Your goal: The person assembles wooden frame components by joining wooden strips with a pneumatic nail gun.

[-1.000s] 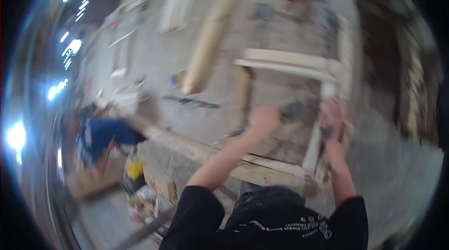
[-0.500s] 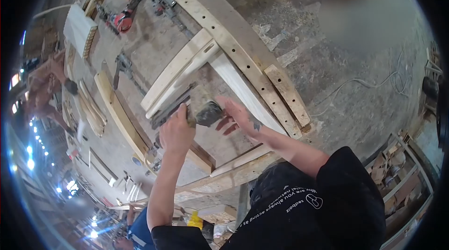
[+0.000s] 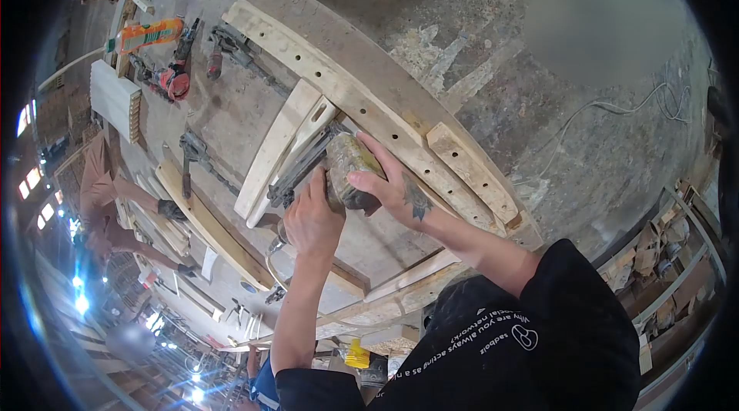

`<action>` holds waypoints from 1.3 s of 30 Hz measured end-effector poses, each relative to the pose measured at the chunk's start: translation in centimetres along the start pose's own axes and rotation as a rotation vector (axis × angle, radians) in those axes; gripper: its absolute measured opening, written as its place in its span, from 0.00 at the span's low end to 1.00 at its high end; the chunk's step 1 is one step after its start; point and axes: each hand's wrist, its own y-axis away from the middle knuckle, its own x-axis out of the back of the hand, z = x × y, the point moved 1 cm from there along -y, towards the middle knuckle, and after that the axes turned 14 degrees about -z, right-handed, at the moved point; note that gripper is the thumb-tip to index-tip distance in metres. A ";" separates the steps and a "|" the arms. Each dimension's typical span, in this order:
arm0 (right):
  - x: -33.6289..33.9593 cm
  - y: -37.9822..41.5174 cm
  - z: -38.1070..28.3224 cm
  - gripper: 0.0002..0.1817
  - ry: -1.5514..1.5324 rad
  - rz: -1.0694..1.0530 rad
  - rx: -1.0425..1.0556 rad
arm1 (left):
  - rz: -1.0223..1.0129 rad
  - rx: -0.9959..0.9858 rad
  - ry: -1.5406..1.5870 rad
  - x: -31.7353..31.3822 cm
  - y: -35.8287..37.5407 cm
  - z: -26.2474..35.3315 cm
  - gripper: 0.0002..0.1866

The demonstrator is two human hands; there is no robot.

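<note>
My left hand (image 3: 314, 220) is wrapped around the handle of a worn, dusty nail gun (image 3: 349, 155). My right hand (image 3: 394, 194) clasps the rounded body of the same tool from the other side, thumb across it. The tool's nose lies close to a corner where a slotted wooden rail (image 3: 317, 120) meets the long board; whether it touches is hidden. Beside that rail lies a wide curved wooden piece (image 3: 271, 151). A hose (image 3: 271, 263) curves away below my left hand. Much of the wooden frame under the tool is covered by my hands.
A long board with holes (image 3: 362, 109) runs along the table edge, a shorter holed block (image 3: 469, 172) beside it. Clamps (image 3: 198, 151), an orange bottle (image 3: 152, 34), a red tool (image 3: 175, 83) and a curved beam (image 3: 208, 218) lie leftward. A person's gloved hand (image 3: 171, 211) is across the table.
My right hand has gone from open beside the nail gun to clasping its body. The tool has moved up toward the frame's corner, my left hand still on its handle. The view has shifted.
</note>
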 end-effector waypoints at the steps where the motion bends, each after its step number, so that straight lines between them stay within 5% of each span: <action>1: 0.1 -0.2 0.4 0.57 0.025 0.011 0.020 | 0.028 -0.029 -0.016 0.0 0.0 0.0 0.35; 24: -1.1 0.0 1.7 0.58 -0.019 0.054 0.070 | 0.046 0.043 0.022 -0.5 1.0 0.2 0.28; 27: -1.9 1.6 1.0 0.61 -0.136 0.066 -0.063 | 0.013 0.093 0.010 0.0 2.3 0.5 0.30; 31: -3.6 8.9 5.2 0.46 -0.209 -0.129 0.084 | 0.034 0.075 0.183 2.1 8.8 2.4 0.27; 32: -3.7 11.0 5.8 0.33 -0.162 -0.058 0.112 | -0.065 0.118 0.330 1.8 10.5 2.1 0.24; 37: -1.4 21.2 11.0 0.18 0.090 -0.039 -0.160 | -0.646 0.523 0.898 -2.2 15.6 2.5 0.15; 39: -1.1 23.1 11.8 0.17 0.068 -0.018 -0.182 | -0.695 0.373 1.000 -5.0 16.6 3.5 0.13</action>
